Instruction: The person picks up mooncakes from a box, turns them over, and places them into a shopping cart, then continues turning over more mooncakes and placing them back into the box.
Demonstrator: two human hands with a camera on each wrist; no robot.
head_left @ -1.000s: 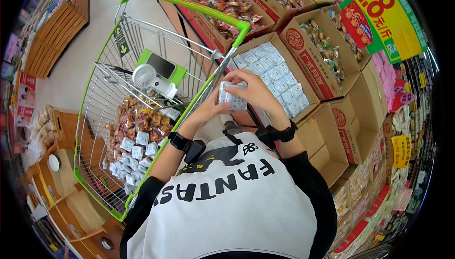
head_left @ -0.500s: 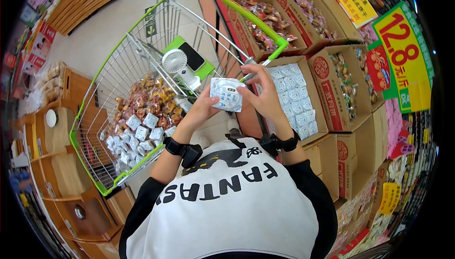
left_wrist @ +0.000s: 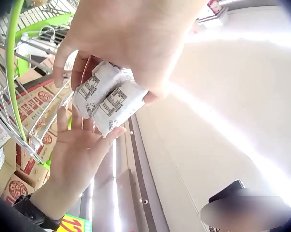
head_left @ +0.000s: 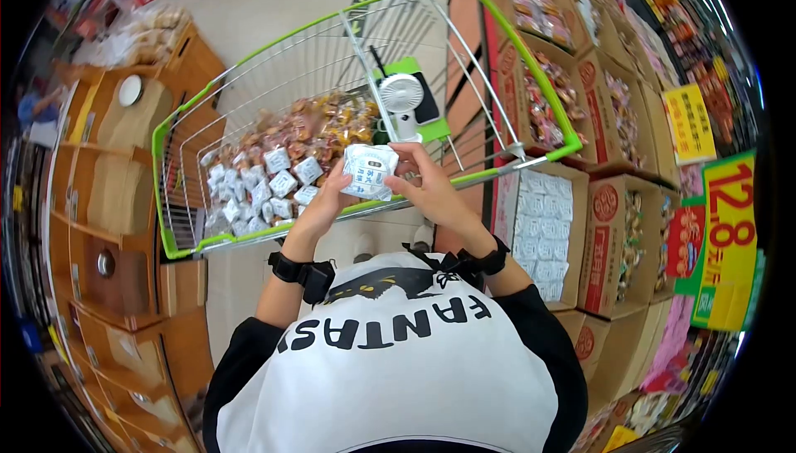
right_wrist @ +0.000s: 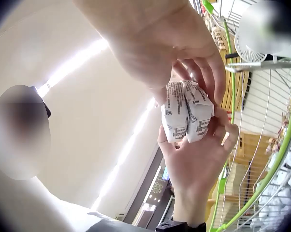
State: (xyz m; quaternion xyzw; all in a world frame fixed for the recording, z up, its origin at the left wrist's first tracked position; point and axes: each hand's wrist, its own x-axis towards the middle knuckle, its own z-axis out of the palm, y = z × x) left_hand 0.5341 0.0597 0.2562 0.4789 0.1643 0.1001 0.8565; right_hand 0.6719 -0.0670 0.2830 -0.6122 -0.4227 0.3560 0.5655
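Two white wrapped mooncakes (left_wrist: 119, 104) with printed labels are held side by side between both hands; from above, blue lettering shows on a wrapper (head_left: 367, 173). My left hand (head_left: 322, 208) grips their left side, thumb on the near face. On the other side my right hand (head_left: 431, 192) holds them, thumb at the edge and fingers round the far side. Both wrist views show the wrappers (right_wrist: 186, 111) from below, between the palms. The hands are over the near rail of the shopping cart (head_left: 290, 227).
In the cart lie white packets (head_left: 278, 184), brown-and-gold packets (head_left: 332, 117), and a white hand fan (head_left: 404, 92) by a phone (head_left: 427, 105). Cardboard boxes of sweets (head_left: 609, 246) line the right, one with white packets (head_left: 543, 213). Wooden shelving (head_left: 116, 204) stands left.
The view has turned right, so cart and hands now line up and the boxes have slid right and down. The mooncakes, held throughout, have moved from beside the box to over the cart's rail.
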